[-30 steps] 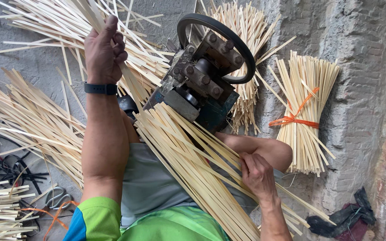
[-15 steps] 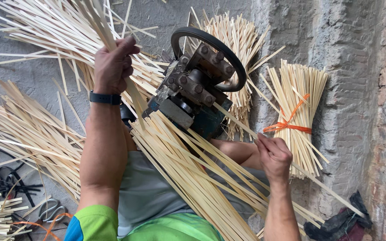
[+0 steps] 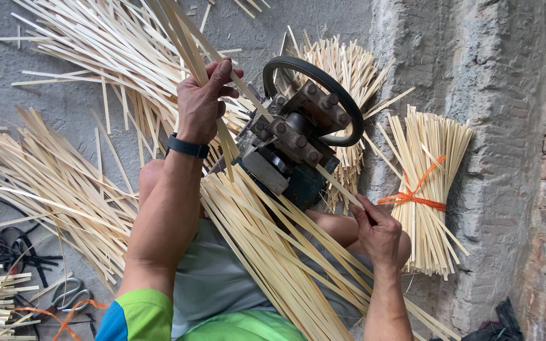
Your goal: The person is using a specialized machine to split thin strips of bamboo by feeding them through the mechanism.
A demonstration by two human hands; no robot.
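Note:
A small metal splitting machine (image 3: 289,148) with a black ring wheel (image 3: 342,104) stands on the floor between my knees. My left hand (image 3: 202,104), with a black wristband, grips a bamboo strip (image 3: 188,44) that runs out past the machine's far side. My right hand (image 3: 377,230) pinches another thin strip (image 3: 336,186) at the machine's near side. A thick heap of pale bamboo strips (image 3: 266,252) lies across my lap, under both arms.
Loose bamboo strips (image 3: 64,189) fan out over the grey concrete floor at left and top. A bundle tied with orange string (image 3: 421,199) leans by the rough wall (image 3: 507,158) at right. Scissors (image 3: 71,297) and black straps (image 3: 1,243) lie at lower left.
My left hand has come down nearer to the machine along its strip. My right hand has risen from the lap to the machine's near side and now pinches a strip.

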